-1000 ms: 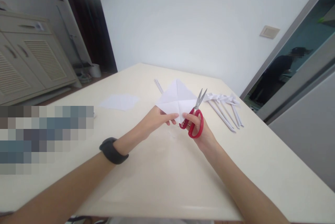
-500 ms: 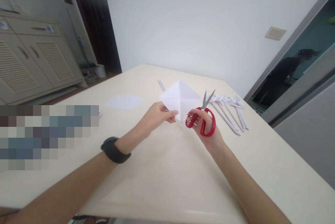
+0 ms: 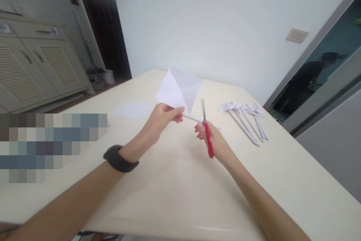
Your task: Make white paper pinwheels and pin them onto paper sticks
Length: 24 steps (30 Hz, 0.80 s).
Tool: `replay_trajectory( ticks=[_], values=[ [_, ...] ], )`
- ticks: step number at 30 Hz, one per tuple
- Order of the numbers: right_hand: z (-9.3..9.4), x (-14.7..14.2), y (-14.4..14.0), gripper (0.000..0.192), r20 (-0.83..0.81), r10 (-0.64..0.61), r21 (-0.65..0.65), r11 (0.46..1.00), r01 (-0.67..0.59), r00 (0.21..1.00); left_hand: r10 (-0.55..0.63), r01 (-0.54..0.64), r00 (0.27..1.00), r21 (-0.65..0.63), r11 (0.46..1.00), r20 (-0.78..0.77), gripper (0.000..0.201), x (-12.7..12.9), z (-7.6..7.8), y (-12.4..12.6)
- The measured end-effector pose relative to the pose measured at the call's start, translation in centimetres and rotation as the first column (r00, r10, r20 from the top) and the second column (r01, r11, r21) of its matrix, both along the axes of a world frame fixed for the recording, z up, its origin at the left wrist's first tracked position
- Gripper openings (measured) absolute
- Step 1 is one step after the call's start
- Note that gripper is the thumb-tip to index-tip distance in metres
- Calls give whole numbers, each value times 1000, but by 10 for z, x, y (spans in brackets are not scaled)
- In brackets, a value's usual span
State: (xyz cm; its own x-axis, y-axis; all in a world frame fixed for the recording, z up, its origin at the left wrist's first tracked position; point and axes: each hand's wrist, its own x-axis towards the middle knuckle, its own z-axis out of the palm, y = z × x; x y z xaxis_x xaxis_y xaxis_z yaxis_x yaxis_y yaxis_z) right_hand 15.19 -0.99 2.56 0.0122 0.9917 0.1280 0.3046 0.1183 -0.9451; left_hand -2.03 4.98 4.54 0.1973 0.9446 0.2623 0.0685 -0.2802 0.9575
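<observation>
While the left hand (image 3: 162, 118) pinches the lower corner of a creased white paper square (image 3: 179, 90) between thumb and fingertips, the sheet stands tilted up off the table (image 3: 180, 196), its far corners raised toward the wall. It shows fold lines crossing near its middle. A dark band (image 3: 120, 159) sits on the left wrist

The right hand (image 3: 210, 141) is closed through the red handles of a pair of scissors (image 3: 205, 128), seen nearly edge-on. The grey blades point up and away, their tips just right of the paper's lower corner and apart from it; whether the blades are parted cannot be told from this angle. A thin white paper stick (image 3: 197, 120) lies on the table behind the scissors, running from near the left fingertips off to the right

Farther right on the table lies a cluster of white paper pinwheels on sticks (image 3: 245, 115), well apart from both hands. A flat sheet of white paper (image 3: 132, 109) rests on the table to the left of the left hand. Beyond the table's right side, a person in dark clothes (image 3: 304, 81) stands in a doorway
</observation>
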Motion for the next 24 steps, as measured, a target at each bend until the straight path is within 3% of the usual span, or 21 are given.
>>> replay_trajectory(
  ticks=[3, 6, 11, 15, 24],
  values=[
    [-2, -1, -3, 31, 174, -10, 113, 994, -9, 985, 17, -17, 1000, 23, 1000, -3, 32, 0, 1, -1],
    [-3, -2, -5, 32, 201, 60, 93, 992, -80, 978, 33, -30, 998, 71, 997, -50, 32, 2, 3, -3],
    [0, -4, -6, 39, -6, 216, -92, 972, -216, 976, 14, -1, 992, 109, 994, -123, 33, 7, 4, -10],
    [8, -5, -9, 42, -138, 249, -176, 946, -271, 959, -56, 66, 990, 76, 995, -126, 28, 11, 6, -15],
    [11, -5, -14, 43, -227, 327, -171, 914, -368, 917, -118, 123, 987, 42, 991, -105, 31, 9, 6, -14]
  ],
)
